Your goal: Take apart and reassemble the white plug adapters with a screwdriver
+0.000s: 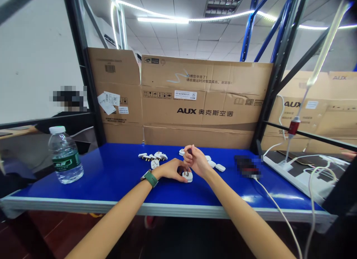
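My left hand (172,169), with a green-strapped watch at the wrist, is closed on a white three-pin plug (189,178) on the blue tabletop, its pins facing up. Above that plug, my right hand (197,161) is wrapped round the dark handle of a screwdriver (190,151). Its shaft points down at the plug; whether the tip sits in a screw is too small to tell. Left of my hands lie several white plugs (158,155), and one more plug (154,164) sits nearer my left wrist. Several white plug pieces (220,168) lie beyond my right hand, partly hidden by it.
A water bottle (65,160) stands at the left of the table. On the right are a dark, blurred device (247,166) with a white cable and a white power strip (290,177). Cardboard (206,103) walls the back; a person (69,114) is at far left.
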Tool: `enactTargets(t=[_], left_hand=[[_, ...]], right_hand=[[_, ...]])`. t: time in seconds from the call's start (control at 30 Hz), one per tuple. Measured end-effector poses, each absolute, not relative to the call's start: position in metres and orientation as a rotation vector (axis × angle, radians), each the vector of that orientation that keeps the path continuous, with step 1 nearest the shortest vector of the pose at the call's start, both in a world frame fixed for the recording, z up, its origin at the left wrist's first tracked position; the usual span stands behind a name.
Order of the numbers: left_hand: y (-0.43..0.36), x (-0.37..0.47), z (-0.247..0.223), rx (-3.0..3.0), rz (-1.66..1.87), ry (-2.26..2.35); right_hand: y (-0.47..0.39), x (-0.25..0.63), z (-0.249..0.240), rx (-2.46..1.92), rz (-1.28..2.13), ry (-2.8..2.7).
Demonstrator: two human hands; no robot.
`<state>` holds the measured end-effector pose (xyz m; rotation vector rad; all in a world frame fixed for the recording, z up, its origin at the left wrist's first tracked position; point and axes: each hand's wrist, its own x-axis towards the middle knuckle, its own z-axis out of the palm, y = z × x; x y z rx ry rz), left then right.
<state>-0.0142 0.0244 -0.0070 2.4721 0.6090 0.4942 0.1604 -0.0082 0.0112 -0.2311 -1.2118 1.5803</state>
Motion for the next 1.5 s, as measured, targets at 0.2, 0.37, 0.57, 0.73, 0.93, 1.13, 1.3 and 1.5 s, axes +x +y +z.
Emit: enactTargets(t=[0.2, 0.37, 0.57, 0.73, 0.93, 1.13, 1.3, 1.5], left_hand=[[0.025, -0.015, -0.007, 2.488, 0.489, 0.620], [0.026, -0.015, -0.008, 2.485, 0.494, 0.645], [0.025, -0.014, -0.007, 2.451, 0.485, 0.624], [0.024, -0.014, -0.007, 2.454, 0.473, 0.626], [0.025, -0.015, -0.007, 2.469, 0.498, 0.611], [0.027, -0.018, -0.008, 2.486, 0.481, 0.681], [0.025, -0.017, -0.007, 2.484, 0.528, 0.616], [0.027, -0.016, -0.009, 2.436, 0.564, 0.690]], right_hand=[[-0.009, 0.161, 0.009, -0.214, 1.486, -1.243], [-0.004, 0.161, 0.008, -0.255, 1.443, -1.249], [-0.001, 0.171, 0.014, -0.175, 1.397, -1.133], [-0.003, 0.171, 0.014, -0.178, 1.482, -1.209], [-0.009, 0.178, 0.017, -0.511, 1.085, -1.743], [-0.001, 0.200, 0.015, -0.733, 0.531, -2.436], [0.001, 0.204, 0.011, -0.824, 0.417, -2.561], [-0.008, 0.199, 0.016, -0.863, 0.186, -2.613]])
